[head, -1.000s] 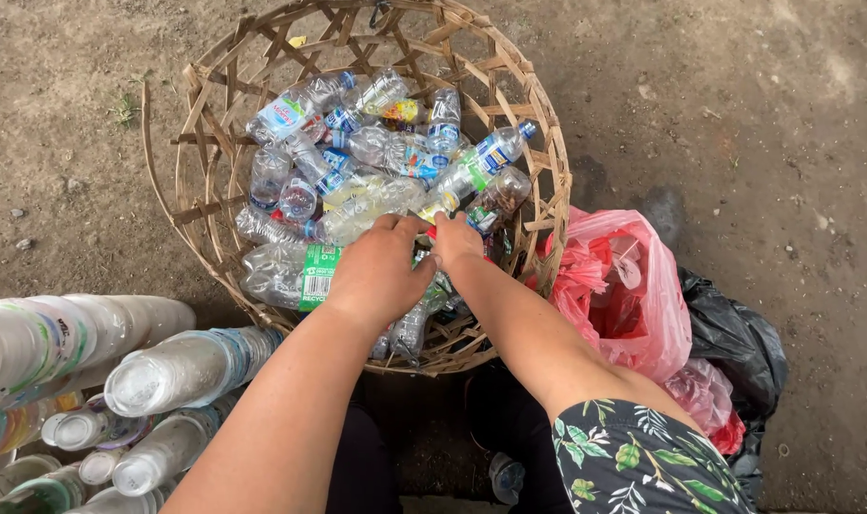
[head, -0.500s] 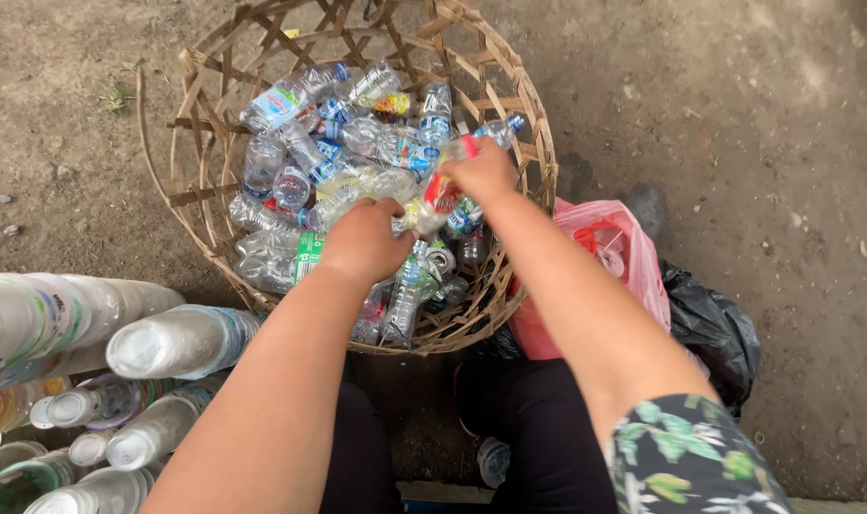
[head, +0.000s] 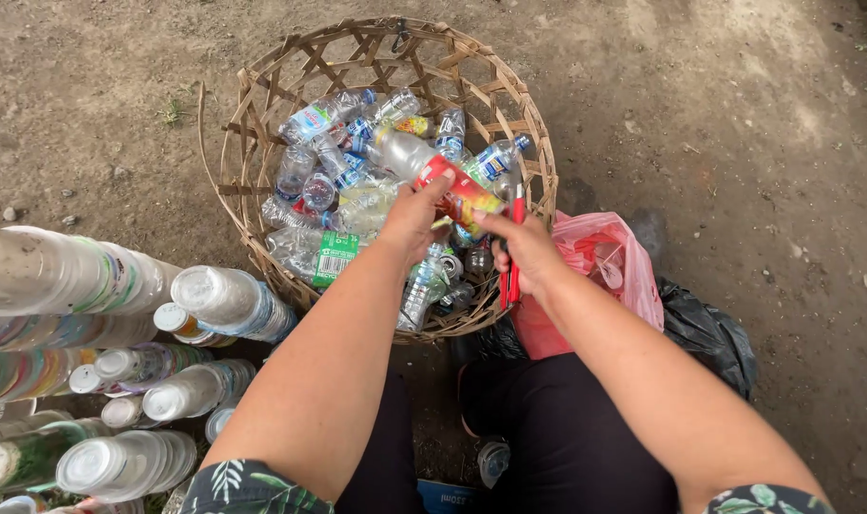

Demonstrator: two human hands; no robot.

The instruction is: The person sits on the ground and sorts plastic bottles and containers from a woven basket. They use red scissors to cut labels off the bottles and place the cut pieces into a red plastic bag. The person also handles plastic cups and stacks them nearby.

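Over the woven bamboo basket (head: 262,171), both hands meet on one clear plastic bottle with a red label (head: 433,171). The left hand (head: 410,224) has its grip closed around the middle of the bottle, with the fingers curled over the red label from the near side. The bottle lies tilted, its clear end pointing up and to the left, away from the grip, and its labelled end reaching down toward the right hand (head: 529,252). The right hand's grip is closed on a red-handled cutter (head: 514,247), which stands almost upright, its tip just beside the labelled end of the bottle. The thumb of that hand touches the label. Under the hands, the basket is full of crushed clear bottles (head: 348,181). The basket sits on bare dirt ground (head: 738,105). Just right of the basket lies a pink plastic bag (head: 610,262), and next to it a black plastic bag (head: 705,328). On the left lie stacks of plastic cups (head: 119,381).
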